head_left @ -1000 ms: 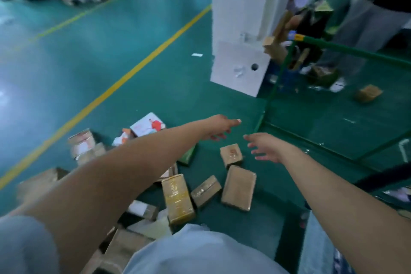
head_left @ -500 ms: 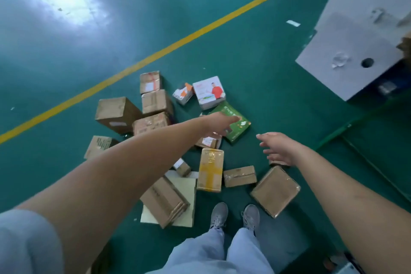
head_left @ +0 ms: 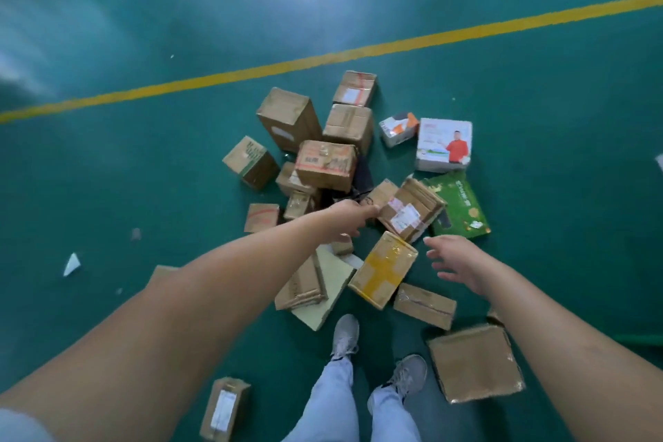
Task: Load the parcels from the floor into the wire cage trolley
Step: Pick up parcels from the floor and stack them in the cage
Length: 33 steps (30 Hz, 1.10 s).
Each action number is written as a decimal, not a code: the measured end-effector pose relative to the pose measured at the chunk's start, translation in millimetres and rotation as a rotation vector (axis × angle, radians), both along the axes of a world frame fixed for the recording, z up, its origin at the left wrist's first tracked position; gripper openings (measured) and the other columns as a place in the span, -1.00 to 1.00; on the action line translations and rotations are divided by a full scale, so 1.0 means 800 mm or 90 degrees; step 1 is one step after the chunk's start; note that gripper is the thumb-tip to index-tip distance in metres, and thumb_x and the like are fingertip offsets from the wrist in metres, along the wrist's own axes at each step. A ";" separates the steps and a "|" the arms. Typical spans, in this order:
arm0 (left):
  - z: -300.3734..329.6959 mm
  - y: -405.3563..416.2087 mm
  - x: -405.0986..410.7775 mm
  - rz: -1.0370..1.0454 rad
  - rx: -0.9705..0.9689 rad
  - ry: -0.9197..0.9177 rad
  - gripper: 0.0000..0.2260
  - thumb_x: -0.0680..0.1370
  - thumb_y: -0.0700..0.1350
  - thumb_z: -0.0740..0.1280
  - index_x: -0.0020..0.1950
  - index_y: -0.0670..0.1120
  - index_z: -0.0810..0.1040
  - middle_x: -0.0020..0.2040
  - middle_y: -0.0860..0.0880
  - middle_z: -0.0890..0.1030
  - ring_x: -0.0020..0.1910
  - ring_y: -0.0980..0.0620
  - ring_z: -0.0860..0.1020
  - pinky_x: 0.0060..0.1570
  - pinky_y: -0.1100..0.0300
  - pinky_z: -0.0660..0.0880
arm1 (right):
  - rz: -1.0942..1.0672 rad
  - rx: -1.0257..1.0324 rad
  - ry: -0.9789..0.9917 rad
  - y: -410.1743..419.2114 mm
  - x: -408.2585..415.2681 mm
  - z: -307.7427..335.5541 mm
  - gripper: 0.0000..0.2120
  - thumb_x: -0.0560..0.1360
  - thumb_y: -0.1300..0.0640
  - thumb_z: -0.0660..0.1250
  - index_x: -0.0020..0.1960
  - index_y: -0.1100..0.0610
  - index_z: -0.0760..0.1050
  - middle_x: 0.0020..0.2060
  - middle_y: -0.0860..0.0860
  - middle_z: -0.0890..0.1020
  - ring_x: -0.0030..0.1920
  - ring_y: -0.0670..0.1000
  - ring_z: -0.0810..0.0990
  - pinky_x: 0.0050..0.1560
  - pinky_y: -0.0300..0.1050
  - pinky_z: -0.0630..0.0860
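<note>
Pick-up step: both hands reach into the floor pile — left hand [head_left: 346, 221] and right hand [head_left: 457, 262], fingers spread, hold nothing. Next, grip the taped parcel [head_left: 410, 210] between them.

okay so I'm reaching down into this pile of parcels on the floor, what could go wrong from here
1. The left hand reaches the labelled cardboard parcel, which lies tilted across the green box; lifting it one-handed could let it slip or drag neighbours.
2. The yellow-taped box and flat brown parcel lie right beside the shoes, a likely trip hazard when stepping away.
3. The right hand is open and holds nothing, so a two-handed grip isn't secured yet.
</note>
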State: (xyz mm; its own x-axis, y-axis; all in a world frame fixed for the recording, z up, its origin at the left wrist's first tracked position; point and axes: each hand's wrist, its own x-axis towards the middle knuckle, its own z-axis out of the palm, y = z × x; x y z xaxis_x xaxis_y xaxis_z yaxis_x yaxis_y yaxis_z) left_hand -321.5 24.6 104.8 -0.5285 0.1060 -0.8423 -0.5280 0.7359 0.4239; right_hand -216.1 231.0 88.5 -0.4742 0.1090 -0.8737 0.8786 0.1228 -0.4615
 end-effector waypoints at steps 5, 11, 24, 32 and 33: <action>0.021 -0.084 -0.004 0.113 0.013 0.017 -0.43 0.64 0.25 0.27 0.51 -0.09 0.37 0.37 -0.07 0.53 0.26 -0.07 0.56 0.28 -0.02 0.54 | 0.102 -0.004 0.023 -0.055 -0.061 0.005 -0.59 0.68 -0.02 0.25 0.47 0.13 0.40 0.26 0.10 0.58 0.19 0.10 0.56 0.25 0.07 0.55; 0.056 -0.206 -0.012 0.233 0.000 0.058 -0.50 0.63 0.25 0.26 0.44 -0.04 0.46 0.31 -0.05 0.58 0.19 -0.02 0.59 0.25 -0.01 0.57 | 0.206 -0.018 0.077 -0.160 -0.134 0.047 -0.68 0.66 -0.03 0.29 0.32 0.13 0.49 0.07 0.09 0.62 -0.08 0.05 0.57 -0.16 -0.09 0.52; 0.119 -0.585 -0.051 0.415 0.036 0.128 -0.50 0.67 0.19 0.25 0.49 -0.09 0.38 0.41 -0.06 0.50 0.29 -0.08 0.54 0.26 0.02 0.51 | 0.341 -0.024 0.162 -0.529 -0.240 0.120 -0.64 0.66 0.13 0.28 0.43 0.18 0.43 0.36 0.21 0.54 0.38 0.26 0.51 0.42 0.21 0.43; 0.143 -0.802 -0.135 0.373 0.056 0.169 -0.56 0.66 0.18 0.26 0.39 -0.09 0.45 0.31 -0.07 0.53 0.20 -0.08 0.56 0.23 0.01 0.51 | 0.291 -0.014 0.124 -0.758 -0.315 0.153 -0.60 0.71 0.07 0.21 0.51 0.12 0.34 0.13 0.06 0.57 0.03 0.02 0.56 0.16 -0.02 0.53; 0.143 -0.812 -0.145 0.368 0.057 0.174 -0.58 0.66 0.18 0.26 0.38 -0.09 0.45 0.30 -0.06 0.54 0.18 -0.07 0.56 0.20 0.02 0.52 | 0.293 -0.011 0.129 -0.771 -0.324 0.153 -0.58 0.70 0.05 0.23 0.53 0.12 0.33 0.19 0.07 0.58 0.10 0.05 0.57 0.16 -0.01 0.54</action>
State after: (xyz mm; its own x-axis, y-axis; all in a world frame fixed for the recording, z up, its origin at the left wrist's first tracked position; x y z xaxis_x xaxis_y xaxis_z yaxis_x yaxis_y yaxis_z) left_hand -437.4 -625.2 219.5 -0.7157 -0.1961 -0.6703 -0.6928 0.3201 0.6461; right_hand -475.2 -385.9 210.9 -0.6303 -0.1650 -0.7586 0.6278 0.4665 -0.6231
